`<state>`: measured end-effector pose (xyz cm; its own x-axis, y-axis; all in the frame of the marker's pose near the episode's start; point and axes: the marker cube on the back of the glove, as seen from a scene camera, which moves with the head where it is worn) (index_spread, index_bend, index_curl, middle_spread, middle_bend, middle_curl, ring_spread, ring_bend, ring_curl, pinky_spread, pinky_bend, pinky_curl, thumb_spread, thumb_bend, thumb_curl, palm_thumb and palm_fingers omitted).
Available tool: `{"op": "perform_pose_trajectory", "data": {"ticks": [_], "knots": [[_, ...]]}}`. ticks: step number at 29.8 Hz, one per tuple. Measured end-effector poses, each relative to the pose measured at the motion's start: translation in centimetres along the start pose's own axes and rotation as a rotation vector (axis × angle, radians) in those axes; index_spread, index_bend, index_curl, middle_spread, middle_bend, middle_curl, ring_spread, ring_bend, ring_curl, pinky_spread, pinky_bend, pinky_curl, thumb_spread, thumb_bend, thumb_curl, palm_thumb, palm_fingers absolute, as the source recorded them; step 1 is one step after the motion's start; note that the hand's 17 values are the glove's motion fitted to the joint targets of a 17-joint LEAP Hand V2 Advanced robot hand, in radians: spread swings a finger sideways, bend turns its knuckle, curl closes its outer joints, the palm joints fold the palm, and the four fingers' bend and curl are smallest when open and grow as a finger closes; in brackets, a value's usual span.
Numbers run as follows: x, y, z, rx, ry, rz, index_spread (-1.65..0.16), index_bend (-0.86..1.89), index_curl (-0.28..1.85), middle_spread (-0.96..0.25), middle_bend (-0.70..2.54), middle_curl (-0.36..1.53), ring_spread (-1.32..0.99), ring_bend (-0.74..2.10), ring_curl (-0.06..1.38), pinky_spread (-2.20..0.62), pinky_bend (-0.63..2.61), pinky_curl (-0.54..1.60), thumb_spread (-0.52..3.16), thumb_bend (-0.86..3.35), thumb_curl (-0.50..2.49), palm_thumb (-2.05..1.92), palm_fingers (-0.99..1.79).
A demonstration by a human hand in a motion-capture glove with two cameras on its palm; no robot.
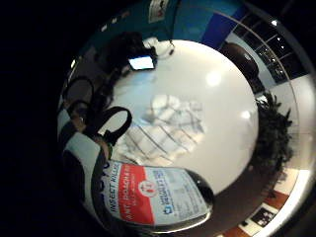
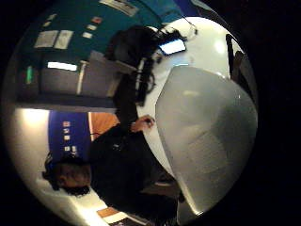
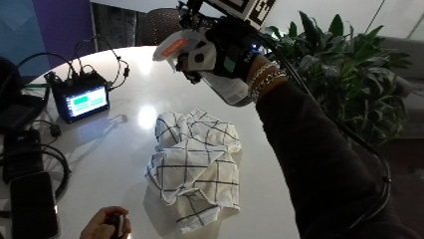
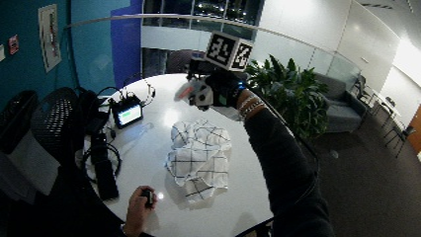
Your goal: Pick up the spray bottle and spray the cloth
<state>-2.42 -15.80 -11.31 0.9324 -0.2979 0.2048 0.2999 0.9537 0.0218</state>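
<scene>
I can't see most of the spray bottle [image 3: 228, 87] in the outside view: my gloved right hand [image 3: 222, 47] covers its upper body, and the trigger finger is hidden behind the nozzle. The label [image 1: 153, 195] is only partly readable, its small print too blurred. In the thumb-side view the bottle body blocks the cloth altogether. The small dark item in my bare hand [image 3: 105, 226], at the table's near edge, is too small to tell.

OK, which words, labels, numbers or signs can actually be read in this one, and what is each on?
"INSECT KILLER": on the label of the spray bottle, held in the right hand.
The label's smaller print: too blurred to read.
Wall posters and the small screen: text too small to read.
</scene>
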Motion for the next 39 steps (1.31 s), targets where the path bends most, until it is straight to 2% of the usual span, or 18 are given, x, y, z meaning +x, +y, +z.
{"op": "perform_pose_trajectory", "data": {"ticks": [10,16,26,32,39], "knots": [[-1.6,-3.2,-0.5,0.365,-0.54,-0.214,-0.28,0.17,0.5,-0.22,0.58,0.52,-0.2,0.68,0.45,-0.3,0.45,0.38,0.38,-0.03,0.77,0.99,1.33],[-3.0,-5.1,4.9,0.542,-0.832,-0.267,-0.28,0.17,0.5,-0.22,0.58,0.52,-0.2,0.68,0.46,-0.3,0.45,0.38,0.39,-0.03,0.77,0.99,1.32],[-3.5,-6.2,13.1,0.519,-0.93,-0.193,-0.28,0.16,0.5,-0.22,0.58,0.52,-0.2,0.68,0.46,-0.3,0.46,0.38,0.39,-0.03,0.78,0.99,1.32],[-3.0,-5.3,14.5,0.525,-0.947,-0.184,-0.28,0.16,0.5,-0.22,0.57,0.52,-0.2,0.67,0.45,-0.3,0.46,0.39,0.4,-0.03,0.78,0.99,1.32],[-2.6,-4.3,13.7,0.54,-0.936,-0.169,-0.28,0.17,0.5,-0.22,0.57,0.52,-0.2,0.68,0.45,-0.3,0.46,0.38,0.4,-0.03,0.78,0.99,1.31]]}}
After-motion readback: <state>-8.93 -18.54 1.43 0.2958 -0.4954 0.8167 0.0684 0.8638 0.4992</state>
